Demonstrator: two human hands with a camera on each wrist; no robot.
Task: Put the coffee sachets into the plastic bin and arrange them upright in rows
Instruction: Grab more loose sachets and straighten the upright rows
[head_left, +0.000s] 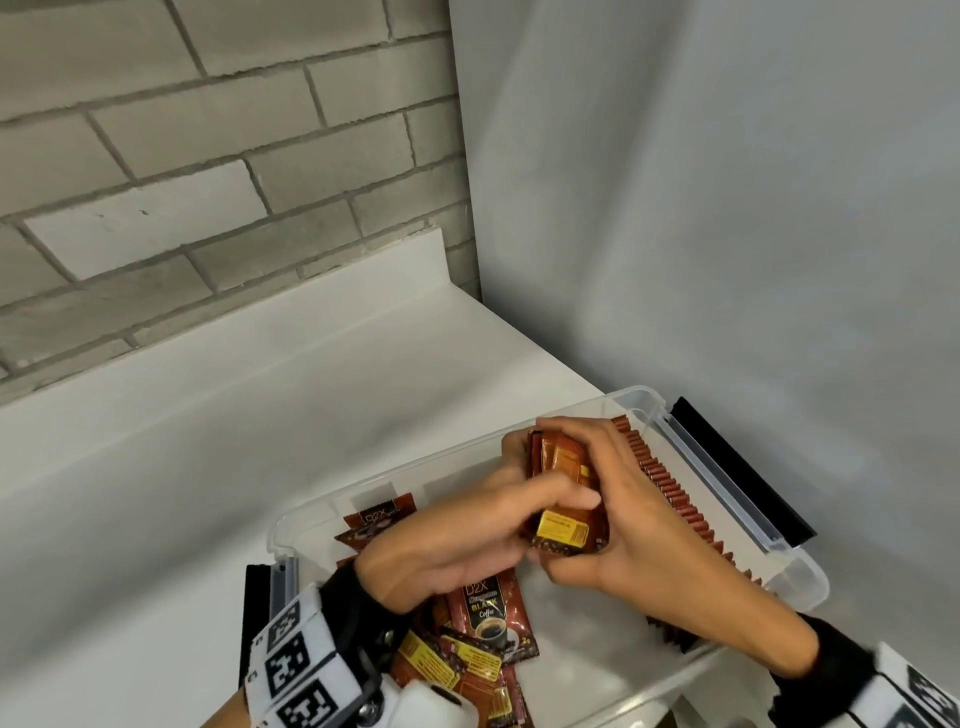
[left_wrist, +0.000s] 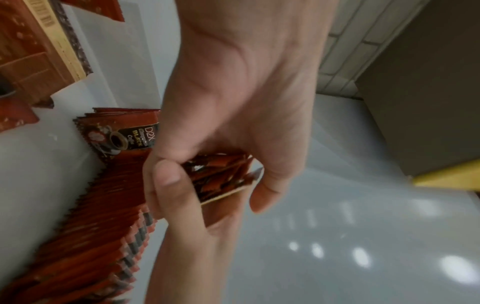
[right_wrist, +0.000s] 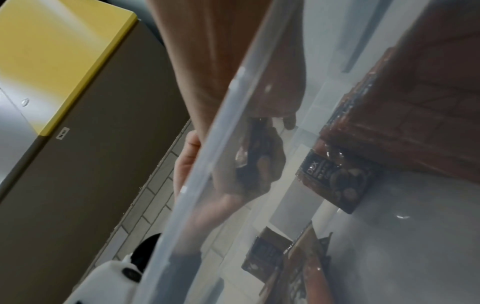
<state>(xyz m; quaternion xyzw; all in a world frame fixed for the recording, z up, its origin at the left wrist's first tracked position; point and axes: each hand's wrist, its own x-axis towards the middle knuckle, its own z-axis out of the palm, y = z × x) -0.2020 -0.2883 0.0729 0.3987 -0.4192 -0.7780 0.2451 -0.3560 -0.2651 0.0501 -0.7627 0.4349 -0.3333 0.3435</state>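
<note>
Over the clear plastic bin (head_left: 737, 457) on the white worktop (head_left: 208, 441), both hands, left hand (head_left: 452, 545) and right hand (head_left: 649, 514), clamp a small stack of coffee sachets (head_left: 563, 499), light, slick foil packets that probably slide unless pinched by their flat faces, beside the upright row (head_left: 670, 493).

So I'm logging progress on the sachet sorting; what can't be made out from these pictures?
- Count in the bundle of sachets: head view, the left hand and right hand cover most of it.
- Near end of the upright row: head view, the right forearm hides it.
- Loose sachets: head view, cut off by the bottom edge and the left wrist.
- Right wrist view: the plastic bin wall blurs the fingers behind it.
</note>
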